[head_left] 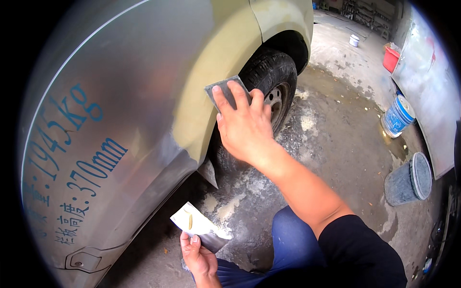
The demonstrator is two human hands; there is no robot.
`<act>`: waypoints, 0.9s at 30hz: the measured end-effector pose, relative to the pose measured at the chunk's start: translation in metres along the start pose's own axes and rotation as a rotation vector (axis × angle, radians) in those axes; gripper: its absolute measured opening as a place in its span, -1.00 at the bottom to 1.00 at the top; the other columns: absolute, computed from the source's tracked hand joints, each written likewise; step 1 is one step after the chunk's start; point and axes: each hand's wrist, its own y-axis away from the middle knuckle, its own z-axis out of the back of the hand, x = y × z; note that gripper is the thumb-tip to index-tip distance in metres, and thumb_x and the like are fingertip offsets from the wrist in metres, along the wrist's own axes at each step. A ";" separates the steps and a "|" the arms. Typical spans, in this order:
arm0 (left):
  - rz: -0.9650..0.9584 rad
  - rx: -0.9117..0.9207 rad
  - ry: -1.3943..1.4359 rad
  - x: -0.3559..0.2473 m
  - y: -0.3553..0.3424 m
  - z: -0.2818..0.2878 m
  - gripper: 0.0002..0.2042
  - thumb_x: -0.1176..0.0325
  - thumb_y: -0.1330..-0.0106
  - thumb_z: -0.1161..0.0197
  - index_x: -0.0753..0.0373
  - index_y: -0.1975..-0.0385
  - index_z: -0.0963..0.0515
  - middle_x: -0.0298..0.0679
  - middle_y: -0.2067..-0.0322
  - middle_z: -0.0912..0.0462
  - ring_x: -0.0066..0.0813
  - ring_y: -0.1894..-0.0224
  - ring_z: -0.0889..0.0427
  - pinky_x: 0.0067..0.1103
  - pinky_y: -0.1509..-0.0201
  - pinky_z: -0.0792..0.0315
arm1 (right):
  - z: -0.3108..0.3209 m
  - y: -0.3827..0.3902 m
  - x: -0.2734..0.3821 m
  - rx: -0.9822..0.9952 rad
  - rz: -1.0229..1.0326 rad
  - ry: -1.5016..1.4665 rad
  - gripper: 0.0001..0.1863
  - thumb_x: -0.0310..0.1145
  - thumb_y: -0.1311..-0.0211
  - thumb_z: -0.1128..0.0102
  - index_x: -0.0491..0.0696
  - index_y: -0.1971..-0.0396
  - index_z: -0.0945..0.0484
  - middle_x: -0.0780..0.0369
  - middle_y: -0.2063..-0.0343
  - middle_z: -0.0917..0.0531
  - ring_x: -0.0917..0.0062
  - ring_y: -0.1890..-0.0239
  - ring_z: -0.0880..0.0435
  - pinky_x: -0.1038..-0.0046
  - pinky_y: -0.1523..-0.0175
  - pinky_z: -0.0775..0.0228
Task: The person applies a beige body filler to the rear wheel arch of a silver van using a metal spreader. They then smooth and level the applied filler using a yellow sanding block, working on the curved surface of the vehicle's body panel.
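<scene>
My right hand presses a flat dark-grey spreader to the edge of the wheel arch, fingers spread across its face. Under and around it, pale yellow filler covers the arch of the grey vehicle body. Lower down, my left hand pinches the near edge of a flat metal putty board. White putty with a yellow streak lies over its upper part. Close beyond my right hand is the tyre in the wheel well.
A dark mud flap hangs behind the arch. To the right stand a grey bucket and a blue-and-white pail, beside a leaning pale panel. A red container and a small white tub are farther off. Pale dust marks the concrete floor.
</scene>
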 end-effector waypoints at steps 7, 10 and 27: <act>0.014 0.009 0.015 0.004 -0.002 0.003 -0.59 0.54 -0.32 -0.13 0.33 -0.17 -0.31 -0.11 -0.06 -0.54 -0.33 -0.10 -0.56 -0.36 -0.24 -0.44 | -0.017 0.031 0.009 0.063 0.069 0.033 -0.43 -0.22 -0.25 -0.09 0.09 -0.29 -0.34 0.16 -0.33 -0.23 -0.04 -0.17 -0.23 -0.01 -0.01 -0.28; 0.015 0.003 0.003 0.004 -0.001 0.006 -0.60 0.54 -0.33 -0.13 0.33 -0.17 -0.31 -0.11 -0.06 -0.54 -0.32 -0.10 -0.56 -0.36 -0.24 -0.44 | -0.013 0.042 0.006 0.183 0.089 0.013 -0.45 -0.22 -0.25 -0.08 0.12 -0.28 -0.36 0.17 -0.34 -0.21 -0.04 -0.18 -0.22 -0.03 -0.04 -0.25; 0.019 -0.008 0.011 0.006 0.002 0.005 -0.62 0.55 -0.33 -0.10 0.33 -0.15 -0.32 -0.10 -0.06 -0.55 -0.30 -0.11 -0.56 -0.36 -0.26 -0.42 | -0.005 0.030 0.000 0.051 0.048 -0.039 -0.46 -0.24 -0.21 -0.13 0.08 -0.23 -0.39 0.13 -0.24 -0.25 0.02 -0.10 -0.27 0.00 0.01 -0.29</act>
